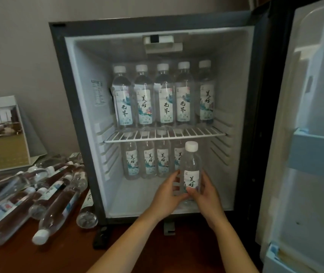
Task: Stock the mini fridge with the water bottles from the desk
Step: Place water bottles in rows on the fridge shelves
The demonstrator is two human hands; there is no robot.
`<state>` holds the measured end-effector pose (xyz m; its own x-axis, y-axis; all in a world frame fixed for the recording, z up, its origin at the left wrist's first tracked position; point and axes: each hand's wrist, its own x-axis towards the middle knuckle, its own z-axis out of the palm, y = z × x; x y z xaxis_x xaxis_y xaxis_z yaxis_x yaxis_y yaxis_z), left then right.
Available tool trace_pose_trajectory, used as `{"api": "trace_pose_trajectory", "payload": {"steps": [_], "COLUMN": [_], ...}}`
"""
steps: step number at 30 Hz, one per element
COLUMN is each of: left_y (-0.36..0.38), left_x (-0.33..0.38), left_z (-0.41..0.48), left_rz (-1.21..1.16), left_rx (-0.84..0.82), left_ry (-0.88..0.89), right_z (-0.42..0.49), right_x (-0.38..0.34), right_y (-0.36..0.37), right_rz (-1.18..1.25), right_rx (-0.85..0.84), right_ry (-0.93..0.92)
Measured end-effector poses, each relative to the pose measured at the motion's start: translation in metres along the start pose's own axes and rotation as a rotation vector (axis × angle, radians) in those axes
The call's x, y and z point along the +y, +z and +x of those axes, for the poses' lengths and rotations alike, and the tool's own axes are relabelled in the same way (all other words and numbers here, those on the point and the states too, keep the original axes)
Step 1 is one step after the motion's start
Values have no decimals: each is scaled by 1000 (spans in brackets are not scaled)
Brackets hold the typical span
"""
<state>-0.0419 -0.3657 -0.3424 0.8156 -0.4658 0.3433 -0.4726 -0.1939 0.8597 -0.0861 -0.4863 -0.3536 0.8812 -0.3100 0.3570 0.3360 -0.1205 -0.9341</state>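
Both hands, left hand (165, 196) and right hand (206, 196), curl around upright water bottle (191, 168), lower centre-right, at mini fridge (74, 107) floor. Wire shelf (165, 134) above carries five bottles. Loose bottles (45, 196) lie on reddish desk (74, 255), lower left. Fridge door (310, 134) open, right edge.

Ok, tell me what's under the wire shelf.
Four bottles stand in a back row. In front, the left hand and right hand hold another bottle upright; it hides part of the rightmost one and anything behind it.
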Motion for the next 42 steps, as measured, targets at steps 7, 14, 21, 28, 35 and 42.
{"api": "trace_pose_trajectory", "payload": {"steps": [7,14,21,28,35,42], "left_y": [22,39,40,41,33,4], "left_x": [-3,-9,-10,-26,-31,-36], "left_z": [28,53,70,83,87,64], "left_rz": [113,294,229,386,360,299], "left_rx": [72,203,228,135,57,56], "left_ry": [27,-6,15,123,113,32], "right_z": [21,54,83,104,105,83], "right_x": [9,8,14,24,26,19], "right_y": [7,17,20,20,20,35], "right_rz": [-105,-227,-309,-390,-454,-404], "right_rx": [307,580,552,562,567,648], "right_ry": [28,125,142,90,112,126]}}
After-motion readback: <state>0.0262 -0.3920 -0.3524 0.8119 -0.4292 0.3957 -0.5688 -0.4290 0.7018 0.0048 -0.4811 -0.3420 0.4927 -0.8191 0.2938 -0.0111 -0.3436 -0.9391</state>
